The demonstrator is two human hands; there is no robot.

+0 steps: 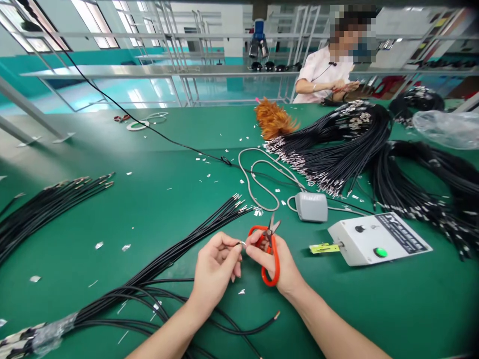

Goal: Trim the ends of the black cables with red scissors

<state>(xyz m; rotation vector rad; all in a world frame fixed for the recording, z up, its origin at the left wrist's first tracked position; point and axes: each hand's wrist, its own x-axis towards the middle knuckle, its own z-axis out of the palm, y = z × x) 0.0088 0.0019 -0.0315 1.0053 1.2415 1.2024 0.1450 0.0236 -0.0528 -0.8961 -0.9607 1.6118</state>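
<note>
My left hand (217,269) pinches a black cable near its stripped end (242,244), which pokes out past the fingertips. Facing it, my right hand (279,259) has thumb and forefinger closed at the bare tip. Orange-handled scissors (276,259) hang in that same hand, a finger through the loop and the blades parted, pointing away from me. Beneath my left wrist several loose black cables (239,331) cross the table, one showing a coppery end. A bundle of black cables (175,252) runs from the lower left, its stripped ends just beyond my hands.
At right stand a white control box (377,242) with a green button and a grey foot pedal (311,206). Thick cable bundles (337,144) lie behind them; another bundle (48,212) is at left. Foil scraps dot the green table (168,164). A person (324,70) sits opposite.
</note>
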